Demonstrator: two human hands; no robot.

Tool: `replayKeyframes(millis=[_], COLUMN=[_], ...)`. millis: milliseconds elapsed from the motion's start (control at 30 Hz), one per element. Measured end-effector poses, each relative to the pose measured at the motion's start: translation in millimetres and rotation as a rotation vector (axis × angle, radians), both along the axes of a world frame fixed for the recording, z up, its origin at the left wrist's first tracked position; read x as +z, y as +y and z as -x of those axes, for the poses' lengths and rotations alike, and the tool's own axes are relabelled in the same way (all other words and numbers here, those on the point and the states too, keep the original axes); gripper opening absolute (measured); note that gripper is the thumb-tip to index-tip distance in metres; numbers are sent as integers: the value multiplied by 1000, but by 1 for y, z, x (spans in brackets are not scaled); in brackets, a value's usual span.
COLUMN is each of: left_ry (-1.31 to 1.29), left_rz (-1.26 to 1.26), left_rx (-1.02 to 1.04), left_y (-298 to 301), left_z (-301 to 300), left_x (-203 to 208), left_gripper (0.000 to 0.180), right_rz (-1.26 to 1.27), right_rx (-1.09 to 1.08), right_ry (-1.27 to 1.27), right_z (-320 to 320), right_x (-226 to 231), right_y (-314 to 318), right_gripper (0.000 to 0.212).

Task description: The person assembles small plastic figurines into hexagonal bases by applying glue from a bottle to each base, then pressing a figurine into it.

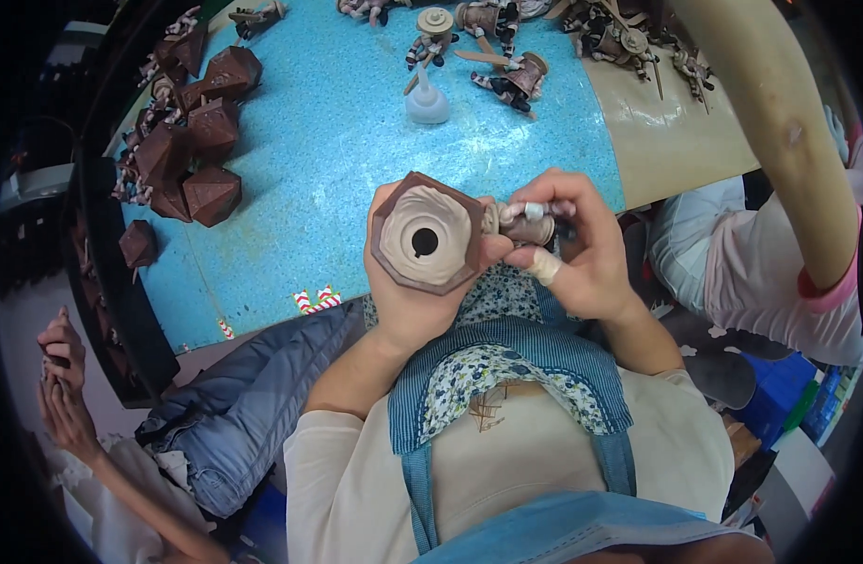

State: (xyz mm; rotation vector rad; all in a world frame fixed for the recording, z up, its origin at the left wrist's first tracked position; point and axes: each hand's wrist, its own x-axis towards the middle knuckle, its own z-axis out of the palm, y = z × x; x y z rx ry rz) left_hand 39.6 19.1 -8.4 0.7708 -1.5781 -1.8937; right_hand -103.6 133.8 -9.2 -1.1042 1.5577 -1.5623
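My left hand (pixel 403 305) is closed around a dark brown, many-sided piece (pixel 450 211) whose cream, swirled hollow faces up. At the centre of the hollow is a round black opening with a small notch. Right beside it, the fingers and thumb of my right hand (pixel 591 268) grip a small figurine (pixel 530 227) in brownish and pale tones, lying sideways. Its end touches or nearly touches the brown piece; whether the two are joined I cannot tell. Tan tape wraps my right thumb, and a pale band circles one finger.
Several brown faceted pieces (pixel 213 130) cluster on the blue tabletop (pixel 309 179) at left. A translucent nozzle bottle (pixel 427 105) stands beyond my hands, near hatted figurines (pixel 516 80). More figurines (pixel 629 42) lie far right. A co-worker's arm (pixel 779 122) reaches in; another person's hands (pixel 63 385) are at left.
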Motion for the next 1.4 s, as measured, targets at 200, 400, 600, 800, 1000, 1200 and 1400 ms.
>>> replayKeyframes(millis=[200,400,600,800,1000,1200,1400], left_ry=[45,16,-69,-182,-119,24,152], left_rz=[38,7,283,356,246,96,-194], left_rx=[-115,-323,-459,-524,-556,-558,-634], left_y=[-14,-23,-7,-8,-2,-6,-16], left_z=[-4,-4,14,13,12,11,10], left_x=[0,11,19,25,17,4,2], left_gripper=[69,77,61,60,60,61,63], right_rz=[7,87,150,67,251,197,77], right_rx=[29,153,301,478,509,507,533], right_ry=[-36,72,599,1014,779,675,693], right_z=[9,34,34,32,32,28,49], right_x=[11,32,52,71,55,51,73], right_y=[-3,-3,-10,-12,-18,-22,-31], right_gripper=[40,33,31,28,20,19,42])
